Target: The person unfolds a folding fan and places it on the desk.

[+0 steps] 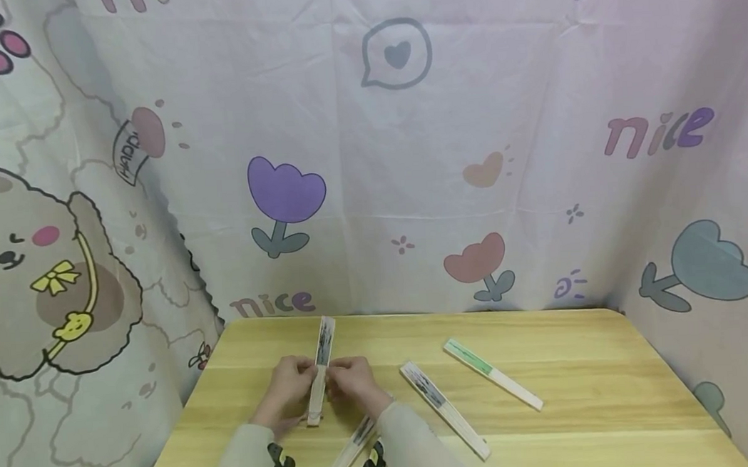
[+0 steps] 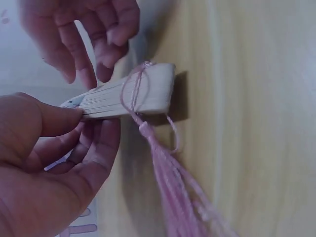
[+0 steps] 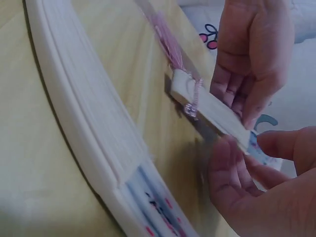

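Above the table, a folded hand fan (image 1: 321, 376) with pale ribs, a dark printed strip and a pink tassel (image 2: 170, 190) is between both hands. My left hand (image 1: 293, 381) pinches it near the middle, the thumb on the rib edge and fingers behind. From the other side my right hand (image 1: 355, 383) has its thumb and fingertips at the printed part; in the right wrist view the thumb (image 3: 281, 143) overlaps the print. How firmly the right fingers grip is partly hidden. A second folded fan (image 1: 345, 455) lies below the right forearm, partly covered by the sleeve.
To the right, a folded fan with dark print (image 1: 445, 409) and one with a green strip (image 1: 493, 375) lie slantwise on the wooden table (image 1: 582, 378). A patterned cloth (image 1: 371, 191) hangs behind the table and at its sides.
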`<action>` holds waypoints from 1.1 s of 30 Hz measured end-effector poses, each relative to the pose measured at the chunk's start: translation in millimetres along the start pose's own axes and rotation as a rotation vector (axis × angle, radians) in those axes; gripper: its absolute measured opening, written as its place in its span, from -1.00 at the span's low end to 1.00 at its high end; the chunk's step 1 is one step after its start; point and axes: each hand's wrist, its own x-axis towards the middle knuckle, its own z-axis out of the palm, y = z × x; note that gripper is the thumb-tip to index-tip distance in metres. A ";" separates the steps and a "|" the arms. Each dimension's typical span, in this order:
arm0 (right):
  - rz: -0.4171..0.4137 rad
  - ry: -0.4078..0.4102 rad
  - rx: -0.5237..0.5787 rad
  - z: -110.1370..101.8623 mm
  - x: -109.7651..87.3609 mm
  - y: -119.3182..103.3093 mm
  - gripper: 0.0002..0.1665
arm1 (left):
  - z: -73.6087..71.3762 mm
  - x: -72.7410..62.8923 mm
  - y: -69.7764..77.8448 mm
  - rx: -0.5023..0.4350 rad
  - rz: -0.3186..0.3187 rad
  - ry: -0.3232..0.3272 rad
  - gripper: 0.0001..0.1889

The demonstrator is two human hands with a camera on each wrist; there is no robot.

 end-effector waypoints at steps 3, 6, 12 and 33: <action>-0.064 0.029 -0.036 -4.0 1.3 -5.1 -0.67 | -3.8 -1.5 8.9 0.042 0.062 0.039 -0.75; -0.119 0.009 -0.010 -8.9 1.6 -10.2 -0.66 | -7.1 -4.8 18.6 0.018 0.089 0.057 -0.75; -0.210 -0.073 0.065 -22.2 -6.7 -18.1 -0.58 | -9.4 -13.4 32.3 -0.108 0.080 0.034 -0.72; -0.244 -0.154 0.035 -48.8 -35.2 -50.0 -0.64 | -1.4 -49.1 61.4 -0.323 0.096 0.025 -0.68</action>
